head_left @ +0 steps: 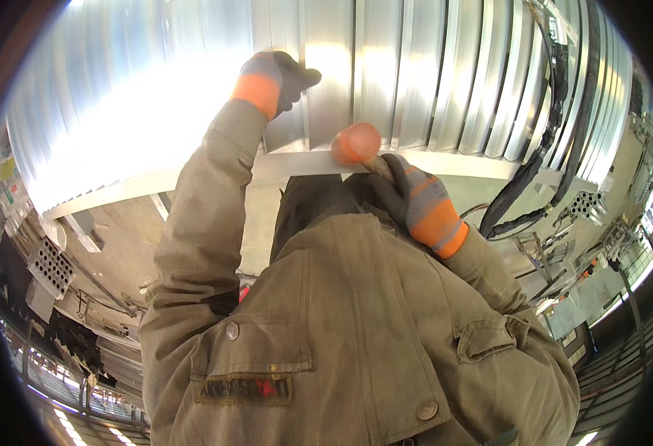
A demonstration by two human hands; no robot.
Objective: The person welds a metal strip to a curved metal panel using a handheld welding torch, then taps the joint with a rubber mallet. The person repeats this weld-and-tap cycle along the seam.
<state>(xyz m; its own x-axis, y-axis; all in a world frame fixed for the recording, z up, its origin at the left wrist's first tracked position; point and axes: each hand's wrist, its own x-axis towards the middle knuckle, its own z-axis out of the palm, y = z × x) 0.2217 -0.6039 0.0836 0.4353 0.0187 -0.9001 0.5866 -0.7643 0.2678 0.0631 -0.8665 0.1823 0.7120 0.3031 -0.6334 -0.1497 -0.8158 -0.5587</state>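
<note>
My right hand [423, 197], in an orange and grey glove with dark fingers, is closed around the short visible stretch of handle of a mallet. The mallet's rounded orange-red head [358, 143] is at the near edge of a ribbed panel of shiny metal slats [375, 82]. Farther forward and to the left, my left hand [286, 83] wears a matching glove. Its fingers are curled over the slats, with one digit pointing right. Whatever may be inside those fingers is hidden. A pale metal rail [289, 163] runs along the panel's near edge, in front of my body.
Black sleeved cables [523, 182] hang over the panel's right side and trail down past the rail. Perforated metal pieces stand at the left [52, 267] and right [588, 206]. Concrete floor [267, 223] shows below the panel. Strong glare washes out its left part.
</note>
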